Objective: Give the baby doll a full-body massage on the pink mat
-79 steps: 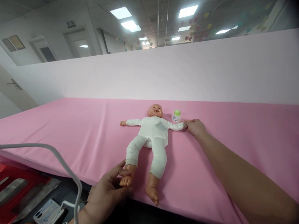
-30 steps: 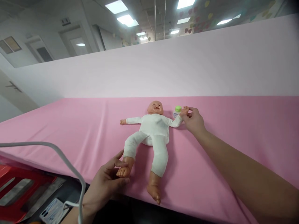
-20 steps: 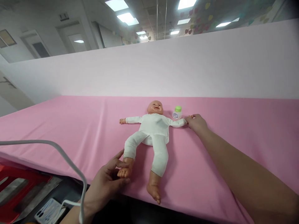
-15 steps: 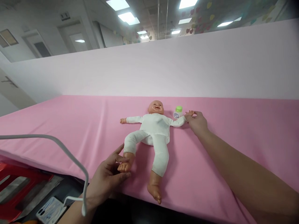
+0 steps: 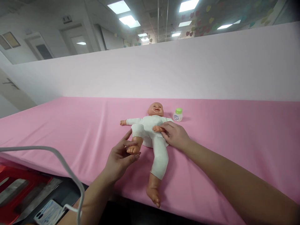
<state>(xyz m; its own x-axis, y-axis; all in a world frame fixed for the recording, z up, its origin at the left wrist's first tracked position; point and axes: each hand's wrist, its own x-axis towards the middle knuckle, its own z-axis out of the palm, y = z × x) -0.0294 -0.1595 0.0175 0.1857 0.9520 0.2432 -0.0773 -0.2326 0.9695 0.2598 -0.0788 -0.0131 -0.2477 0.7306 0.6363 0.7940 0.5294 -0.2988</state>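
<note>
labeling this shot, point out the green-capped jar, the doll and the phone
green-capped jar (image 5: 177, 117): head view, on its clear body below the cap
doll (image 5: 160, 157): head view, on its straight leg's white fabric
phone (image 5: 49, 213): head view, on its patterned back

Doll on cloth, bottle beside its head, wall behind

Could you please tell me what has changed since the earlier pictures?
The right hand has brought the doll's held arm inward over its belly; the left hand has raised the held leg, bending it. Neither let go. The jar stayed put.
</note>
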